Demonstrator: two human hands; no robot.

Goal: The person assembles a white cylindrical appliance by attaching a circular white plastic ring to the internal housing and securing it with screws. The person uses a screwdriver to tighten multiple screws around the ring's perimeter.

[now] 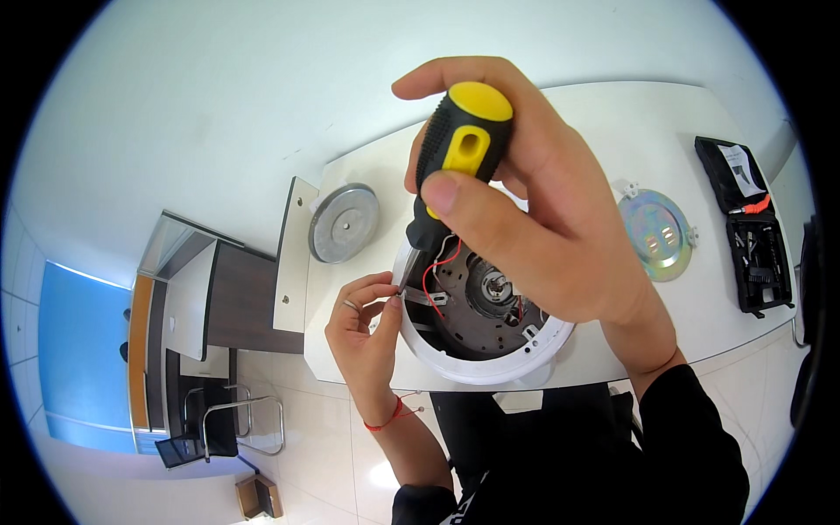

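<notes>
My right hand [560, 219] is wrapped round the yellow and black handle of a screwdriver [460, 157], held upright over the left side of a round white-rimmed appliance housing [477, 371]. The screwdriver's tip is hidden below its black collar. At the left rim, my left hand [372, 328] pinches thumb and fingers together beside a slotted metal bracket [426, 297]; whatever sits between the fingertips is too small to make out. Red wires [427, 278] run inside the open housing, round a dark metal plate [468, 319] with a central fitting [495, 286].
A round grey metal lid [345, 224] lies on the white table's left. On the right are a shiny round metal plate [656, 236] and an opened black tool case [758, 254]. Beyond the table's left side stand a desk [249, 297] and a chair [241, 420].
</notes>
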